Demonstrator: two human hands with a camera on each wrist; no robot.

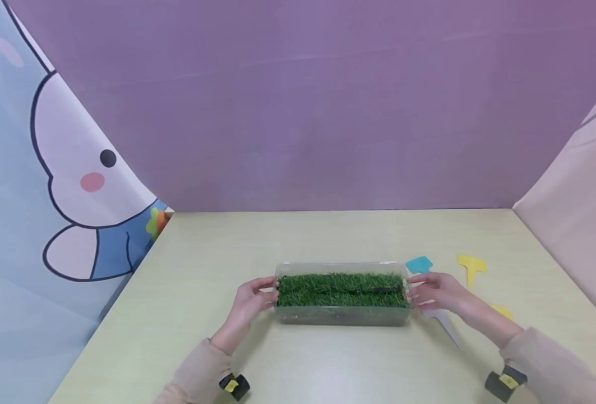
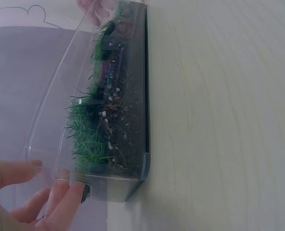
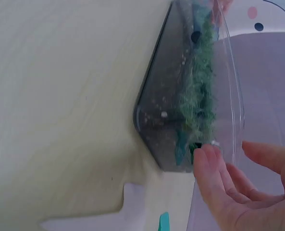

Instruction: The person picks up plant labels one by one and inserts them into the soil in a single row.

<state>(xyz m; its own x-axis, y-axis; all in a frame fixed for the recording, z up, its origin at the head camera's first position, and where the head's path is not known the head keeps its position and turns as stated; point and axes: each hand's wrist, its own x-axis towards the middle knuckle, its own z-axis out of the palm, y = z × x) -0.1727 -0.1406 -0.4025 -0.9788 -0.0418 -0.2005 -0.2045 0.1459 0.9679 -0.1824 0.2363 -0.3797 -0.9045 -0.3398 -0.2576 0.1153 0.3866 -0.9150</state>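
Grass (image 1: 338, 283) and dark soil (image 2: 117, 120) lie inside the clear box (image 1: 343, 317); left hand (image 1: 248, 306) and right hand (image 1: 440, 292) touch its ends, fingers spread.

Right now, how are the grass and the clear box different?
The grass is green, but the clear box is see-through. The grass is bristly, while the clear box looks smooth. The left hand and right hand touch the clear box's ends; the grass sits inside. Both are long and narrow.

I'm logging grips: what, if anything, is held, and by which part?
The clear box, by its two short ends: left hand at one, right hand at the other.
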